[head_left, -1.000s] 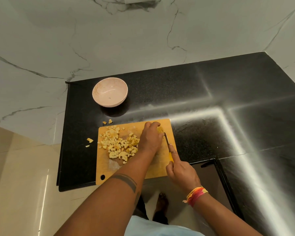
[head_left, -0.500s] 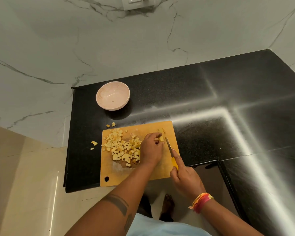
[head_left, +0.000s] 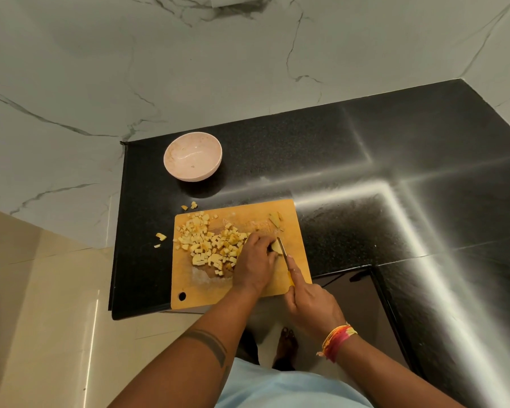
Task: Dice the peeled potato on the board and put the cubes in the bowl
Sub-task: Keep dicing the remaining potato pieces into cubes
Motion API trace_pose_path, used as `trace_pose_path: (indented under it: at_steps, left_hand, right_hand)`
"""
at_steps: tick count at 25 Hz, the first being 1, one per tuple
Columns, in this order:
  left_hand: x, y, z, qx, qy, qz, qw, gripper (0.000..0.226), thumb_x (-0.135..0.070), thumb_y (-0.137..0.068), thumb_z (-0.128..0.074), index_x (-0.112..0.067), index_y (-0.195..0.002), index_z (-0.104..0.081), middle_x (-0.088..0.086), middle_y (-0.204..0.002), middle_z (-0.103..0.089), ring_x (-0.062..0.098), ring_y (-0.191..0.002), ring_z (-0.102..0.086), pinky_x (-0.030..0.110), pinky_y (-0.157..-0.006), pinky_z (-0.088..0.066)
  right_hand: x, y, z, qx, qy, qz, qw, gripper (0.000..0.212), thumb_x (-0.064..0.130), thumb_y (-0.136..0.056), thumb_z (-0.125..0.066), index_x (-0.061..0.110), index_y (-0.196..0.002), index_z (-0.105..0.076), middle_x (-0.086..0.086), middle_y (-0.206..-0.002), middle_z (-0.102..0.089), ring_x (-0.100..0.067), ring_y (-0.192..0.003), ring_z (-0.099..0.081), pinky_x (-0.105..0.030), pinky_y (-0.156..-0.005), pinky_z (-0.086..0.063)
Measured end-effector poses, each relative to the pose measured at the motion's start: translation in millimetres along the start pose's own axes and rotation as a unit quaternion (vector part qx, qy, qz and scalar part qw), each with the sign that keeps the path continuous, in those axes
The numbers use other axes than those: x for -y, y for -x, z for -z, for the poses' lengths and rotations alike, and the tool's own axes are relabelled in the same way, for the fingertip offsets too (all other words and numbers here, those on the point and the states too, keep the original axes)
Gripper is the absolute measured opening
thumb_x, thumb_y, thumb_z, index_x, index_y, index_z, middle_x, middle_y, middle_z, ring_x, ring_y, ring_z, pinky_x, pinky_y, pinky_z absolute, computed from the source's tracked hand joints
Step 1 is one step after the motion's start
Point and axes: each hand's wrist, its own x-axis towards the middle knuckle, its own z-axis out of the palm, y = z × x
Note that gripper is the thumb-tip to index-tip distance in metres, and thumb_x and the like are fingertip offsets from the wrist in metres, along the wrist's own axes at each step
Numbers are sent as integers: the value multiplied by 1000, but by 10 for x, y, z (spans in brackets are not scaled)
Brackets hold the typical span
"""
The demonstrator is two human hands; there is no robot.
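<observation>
An orange cutting board (head_left: 186, 278) lies on the black counter with a heap of yellow potato cubes (head_left: 212, 245) on its left half. My left hand (head_left: 255, 265) holds a small potato piece (head_left: 276, 246) down on the board. My right hand (head_left: 309, 304) grips a yellow-handled knife (head_left: 283, 248), index finger along its spine, the blade against that piece. Small potato scraps (head_left: 275, 220) lie at the board's far right corner. The pale pink bowl (head_left: 192, 156) stands behind the board to the left and holds no cubes.
A few stray cubes (head_left: 160, 237) lie on the black counter (head_left: 365, 160) left of the board, and two more stray cubes (head_left: 189, 206) just beyond its far edge. The counter ends at a drop on the left and near sides. Marble wall behind.
My left hand moved back toward me from the board's far right corner and now holds a piece nearer the middle; the knife followed. Scraps stay at the far corner.
</observation>
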Motion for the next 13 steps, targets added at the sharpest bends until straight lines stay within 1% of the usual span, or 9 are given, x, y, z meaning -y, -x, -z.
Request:
trace_pose_path:
  at_steps: [3, 8, 10, 13]
  left_hand:
    - [-11, 31, -30, -8, -15, 1, 1000, 33, -25, -97, -63, -22, -130, -63, -6, -131, -51, 15, -116, -54, 30, -95, -52]
    - [-84, 28, -46, -18, -33, 22, 999, 32, -25, -98, -61, -23, -130, -62, -5, -129, -50, 18, -114, -54, 35, -92, -54]
    - [-107, 21, -53, -17, -35, 30, 999, 32, -24, -99, -60, -23, -131, -62, -5, -129, -51, 18, -114, -53, 35, -92, -54]
    - [-115, -22, -48, -4, -33, 48, 998, 30, -21, -100, -59, -22, -130, -63, -4, -127, -50, 20, -113, -54, 37, -93, -53]
  right_hand:
    - [23, -11, -11, 9, 31, 8, 999, 74, 34, -102, -35, 35, -161, 10, 4, -66, -52, -14, -51, -46, -35, -48, -33]
    - [20, -163, 11, 34, 63, 5, 997, 75, 32, -102, -35, 34, -161, 12, -1, -75, -57, -20, -56, -48, -36, -56, -39]
    - [38, -215, -9, 38, 69, 3, 997, 76, 31, -102, -34, 34, -160, 15, -3, -76, -58, -23, -57, -49, -36, -56, -39]
    - [42, -175, -48, 43, 79, 2, 996, 78, 31, -102, -34, 32, -159, 19, -3, -75, -57, -20, -51, -44, -35, -52, -35]
